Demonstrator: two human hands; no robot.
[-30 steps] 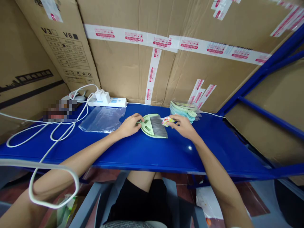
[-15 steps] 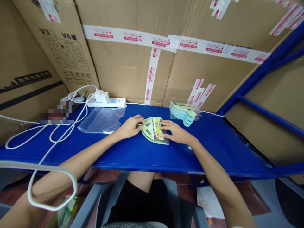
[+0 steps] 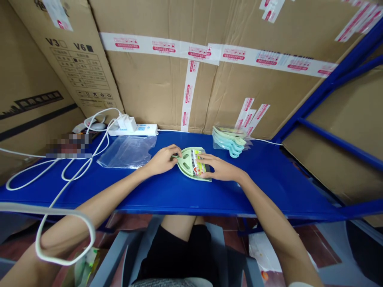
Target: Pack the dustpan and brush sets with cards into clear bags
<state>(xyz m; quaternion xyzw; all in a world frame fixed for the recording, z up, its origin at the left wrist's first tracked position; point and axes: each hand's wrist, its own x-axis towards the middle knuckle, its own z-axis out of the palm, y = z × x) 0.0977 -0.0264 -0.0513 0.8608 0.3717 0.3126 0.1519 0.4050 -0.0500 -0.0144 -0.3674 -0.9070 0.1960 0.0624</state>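
Observation:
A pale green mini dustpan-and-brush set [image 3: 186, 162] lies flat on the blue table, its rounded end with cut-outs facing left. Across its middle is a yellow printed label [image 3: 196, 164], and dark bristles show toward the right edge. At the left tip, my left hand [image 3: 164, 160] is closed in a pinch on the handle, most of which the fingers cover. My right hand [image 3: 220, 167] rests over the right part, fingers stretched out and spread on the label, partly covering it. Further back on the right sits a stack of green and light blue sets [image 3: 229, 141] in clear wrap.
A clear plastic bag [image 3: 127, 152] lies flat left of my left hand. Behind it stands a white power strip [image 3: 143, 129] with plugs and looping white cables [image 3: 72, 175]. Cardboard [image 3: 155, 87] walls the back of the blue table [image 3: 179, 195]; a blue frame [image 3: 317, 133] borders the right.
The fingers of my right hand have shifted slightly over the label. My left hand keeps its pinch at the handle. The whole view has moved a little.

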